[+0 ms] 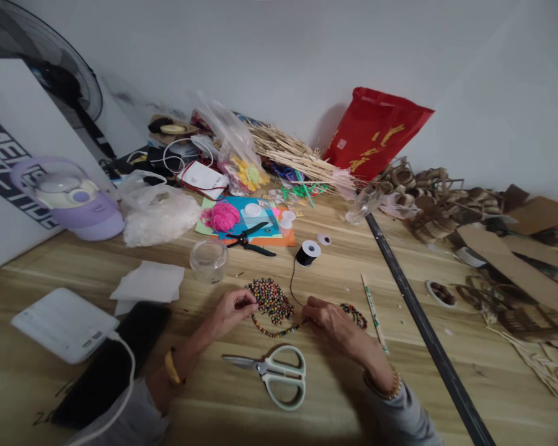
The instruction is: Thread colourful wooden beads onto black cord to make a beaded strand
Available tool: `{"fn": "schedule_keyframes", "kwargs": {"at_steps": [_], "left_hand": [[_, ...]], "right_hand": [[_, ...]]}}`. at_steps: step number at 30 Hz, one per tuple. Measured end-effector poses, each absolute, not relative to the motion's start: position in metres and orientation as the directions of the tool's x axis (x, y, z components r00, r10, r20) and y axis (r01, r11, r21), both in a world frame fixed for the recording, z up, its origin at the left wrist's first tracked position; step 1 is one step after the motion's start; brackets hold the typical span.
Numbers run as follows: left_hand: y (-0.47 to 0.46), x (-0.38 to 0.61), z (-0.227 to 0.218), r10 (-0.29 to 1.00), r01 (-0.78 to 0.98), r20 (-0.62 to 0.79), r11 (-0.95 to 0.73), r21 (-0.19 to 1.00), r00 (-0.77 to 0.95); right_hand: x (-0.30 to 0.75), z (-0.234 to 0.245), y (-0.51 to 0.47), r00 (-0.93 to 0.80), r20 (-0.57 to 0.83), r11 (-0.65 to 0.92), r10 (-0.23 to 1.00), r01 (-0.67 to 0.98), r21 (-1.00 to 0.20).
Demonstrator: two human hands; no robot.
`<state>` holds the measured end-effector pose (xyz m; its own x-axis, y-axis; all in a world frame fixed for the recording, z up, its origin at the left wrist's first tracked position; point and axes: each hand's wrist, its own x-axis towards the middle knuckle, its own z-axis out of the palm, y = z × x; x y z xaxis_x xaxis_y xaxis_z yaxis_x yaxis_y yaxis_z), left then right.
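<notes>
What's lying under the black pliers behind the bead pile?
The black pliers lie on a stack of coloured paper sheets: blue on top, orange and green edges showing. Whatever the sheets cover on the table is hidden.

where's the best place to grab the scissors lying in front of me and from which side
Grip the pale looped handles of the scissors, coming from the right: they lie flat with the loops facing right and the closed blades pointing left. The right hand, pinching the bead strand, is nearer the loops.
</notes>
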<state>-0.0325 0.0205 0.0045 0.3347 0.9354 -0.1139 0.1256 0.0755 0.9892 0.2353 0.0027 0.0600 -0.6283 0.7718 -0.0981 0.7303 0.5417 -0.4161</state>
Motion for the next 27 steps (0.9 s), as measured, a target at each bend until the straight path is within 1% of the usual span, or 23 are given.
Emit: {"fn": "schedule_keyframes", "kwargs": {"at_steps": [7, 12, 16, 22, 27], "left_hand": [[0.022, -0.034, 0.002, 0.937, 0.084, -0.129, 0.107, 0.991, 0.325], [0.024, -0.035, -0.002, 0.942, 0.071, -0.137, 0.121, 0.99, 0.305], [0.025, -0.036, -0.006, 0.942, 0.069, -0.141, 0.126, 0.99, 0.304], [0.026, -0.037, 0.001, 0.95, 0.07, -0.111, 0.095, 0.993, 0.292], [0.026, -0.036, 0.005, 0.956, 0.043, -0.095, 0.086, 0.995, 0.276]], "right_hand": [[0.231, 0.073, 0.002, -0.652, -0.119, 0.534, 0.749, 0.7, -0.474], [0.231, 0.074, 0.003, -0.659, -0.102, 0.524, 0.745, 0.673, -0.522], [0.233, 0.072, 0.005, -0.652, -0.082, 0.492, 0.754, 0.643, -0.588], [0.24, 0.07, 0.01, -0.654, -0.134, 0.431, 0.745, 0.624, -0.651], [0.241, 0.072, 0.012, -0.648, -0.125, 0.386, 0.752, 0.586, -0.713]]}}
